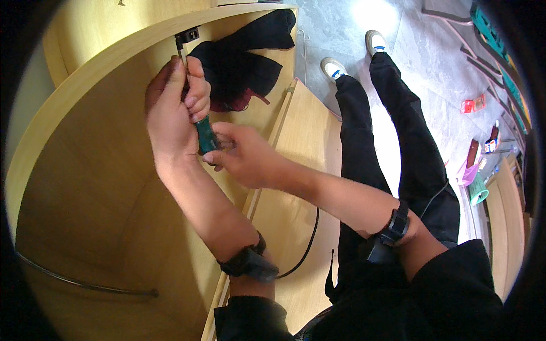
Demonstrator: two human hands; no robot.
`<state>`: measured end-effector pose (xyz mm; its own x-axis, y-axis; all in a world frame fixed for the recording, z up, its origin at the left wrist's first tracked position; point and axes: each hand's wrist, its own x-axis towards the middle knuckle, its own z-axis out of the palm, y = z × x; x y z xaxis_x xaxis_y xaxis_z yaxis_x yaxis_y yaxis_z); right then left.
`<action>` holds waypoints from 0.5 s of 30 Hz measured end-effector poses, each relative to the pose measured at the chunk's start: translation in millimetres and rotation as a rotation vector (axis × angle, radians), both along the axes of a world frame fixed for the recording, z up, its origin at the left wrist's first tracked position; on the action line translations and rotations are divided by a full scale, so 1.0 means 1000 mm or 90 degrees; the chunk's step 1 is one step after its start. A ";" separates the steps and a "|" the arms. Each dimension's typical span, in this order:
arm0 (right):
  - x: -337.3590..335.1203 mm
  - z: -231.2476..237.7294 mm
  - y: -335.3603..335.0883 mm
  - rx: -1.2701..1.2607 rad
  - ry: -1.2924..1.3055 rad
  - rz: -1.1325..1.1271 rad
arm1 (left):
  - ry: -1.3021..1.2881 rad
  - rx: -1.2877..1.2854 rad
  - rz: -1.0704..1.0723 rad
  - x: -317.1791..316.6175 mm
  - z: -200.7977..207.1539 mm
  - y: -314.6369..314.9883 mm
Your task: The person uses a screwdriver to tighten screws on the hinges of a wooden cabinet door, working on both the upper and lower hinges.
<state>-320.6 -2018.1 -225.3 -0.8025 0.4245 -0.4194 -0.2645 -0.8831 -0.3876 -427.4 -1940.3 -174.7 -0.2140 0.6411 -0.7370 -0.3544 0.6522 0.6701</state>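
My left hand (173, 116) is closed around the metal shaft and upper handle of a screwdriver (206, 136) with a dark green handle. My right hand (242, 153) grips the butt of that handle with the thumb and fingers. Beyond the left fist, the shaft reaches up to a small black fitting (187, 37) on the inner side of a pale wood cabinet panel (108, 62). The tip appears to meet the fitting, but the exact contact is too small to tell.
Crumpled black cloth (244, 57) lies inside the cabinet beside the fitting. A metal rail (85, 282) crosses the cabinet at lower left. An open wooden door (296, 227) stands between the cabinet and my legs. A green basket (478, 191) and small packages stand at the right.
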 end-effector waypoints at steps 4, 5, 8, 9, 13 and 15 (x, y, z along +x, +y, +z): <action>0.001 0.007 -0.001 0.073 -0.263 -0.094 | 0.269 -0.022 0.017 0.027 -0.006 0.001; 0.003 0.010 0.001 0.072 -0.263 -0.095 | 0.287 -0.034 0.009 0.028 -0.007 0.002; 0.002 0.010 0.003 0.134 -0.239 -0.126 | 0.244 -0.063 0.025 0.020 -0.004 0.004; -0.003 0.009 0.001 0.075 -0.158 -0.125 | 0.185 -0.079 0.025 0.015 0.000 0.005; 0.006 -0.011 0.008 -0.059 0.117 0.027 | 0.000 -0.015 -0.047 -0.003 0.003 0.004; 0.003 -0.009 0.004 -0.008 0.079 -0.006 | 0.118 -0.036 -0.029 0.009 0.005 0.005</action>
